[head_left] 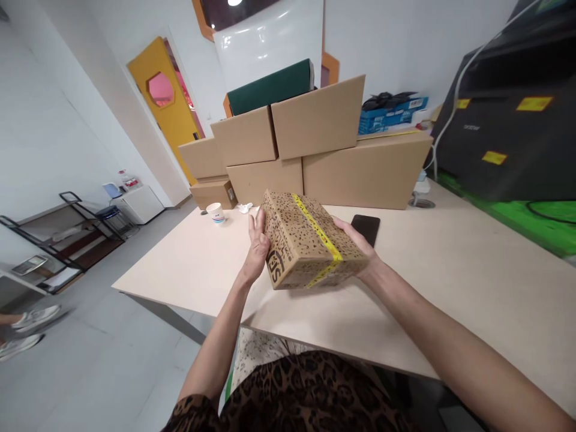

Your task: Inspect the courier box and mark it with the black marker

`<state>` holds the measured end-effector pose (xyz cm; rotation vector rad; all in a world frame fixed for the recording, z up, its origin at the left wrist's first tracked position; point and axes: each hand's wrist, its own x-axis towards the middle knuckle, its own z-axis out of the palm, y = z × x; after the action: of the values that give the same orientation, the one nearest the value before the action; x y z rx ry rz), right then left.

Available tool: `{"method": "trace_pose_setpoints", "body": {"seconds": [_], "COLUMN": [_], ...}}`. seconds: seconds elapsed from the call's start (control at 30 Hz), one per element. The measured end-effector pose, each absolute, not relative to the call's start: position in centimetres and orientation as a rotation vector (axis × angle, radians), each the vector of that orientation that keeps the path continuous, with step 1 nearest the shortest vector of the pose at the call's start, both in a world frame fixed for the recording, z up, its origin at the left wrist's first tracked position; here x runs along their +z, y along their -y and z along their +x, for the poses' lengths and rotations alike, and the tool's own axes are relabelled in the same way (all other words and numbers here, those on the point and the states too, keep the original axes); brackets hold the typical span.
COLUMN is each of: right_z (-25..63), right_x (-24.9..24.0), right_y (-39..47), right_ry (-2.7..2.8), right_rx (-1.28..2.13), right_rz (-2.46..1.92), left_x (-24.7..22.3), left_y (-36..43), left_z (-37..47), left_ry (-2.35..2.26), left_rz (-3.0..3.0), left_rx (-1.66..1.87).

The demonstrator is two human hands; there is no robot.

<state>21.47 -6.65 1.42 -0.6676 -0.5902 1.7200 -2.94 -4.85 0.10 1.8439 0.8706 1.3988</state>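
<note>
Between my two hands is a brown cardboard box [301,240] with dark speckles, black lettering on its left side and a yellow tape strip running over its top and down the near side. It is tilted over the table, near the front edge. My left hand [258,246] presses against the box's left side, some fingers raised. Against the right side rests my right hand [364,252], its fingers partly hidden behind the box. A black phone [366,228] lies on the table just beyond my right hand.
Stacked cardboard boxes [360,180] line the back of the pale table [180,264], with a dark green box [272,88] on top. A paper cup [215,212] and crumpled tissue [245,207] sit at the left. A large black machine [508,120] stands at the right.
</note>
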Motion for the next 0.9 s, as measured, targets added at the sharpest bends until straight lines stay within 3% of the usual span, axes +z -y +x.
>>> {"method": "trace_pose_setpoints", "body": {"seconds": [0.3, 0.6, 0.73, 0.9], "right_z": [22.3, 21.7, 22.1, 22.0], "right_x": [0.7, -0.6, -2.5, -3.0], "right_y": [5.4, 6.2, 5.7, 5.3], "right_ry": [0.745, 0.943, 1.036, 1.225], "right_rx": [1.926, 2.017, 1.867, 1.431], "right_rz": [-0.624, -0.634, -0.716, -0.805], "left_x": [2.0, 4.8, 4.4, 3.8], "left_y": [7.2, 10.2, 8.3, 6.3], "left_z": [-4.6, -2.7, -3.5, -4.0], "left_ry": [-0.676, -0.562, -0.677, -0.770], "left_rz": [2.436, 2.622, 2.441, 1.871], "left_rx": [1.034, 1.213, 1.407, 1.676]}}
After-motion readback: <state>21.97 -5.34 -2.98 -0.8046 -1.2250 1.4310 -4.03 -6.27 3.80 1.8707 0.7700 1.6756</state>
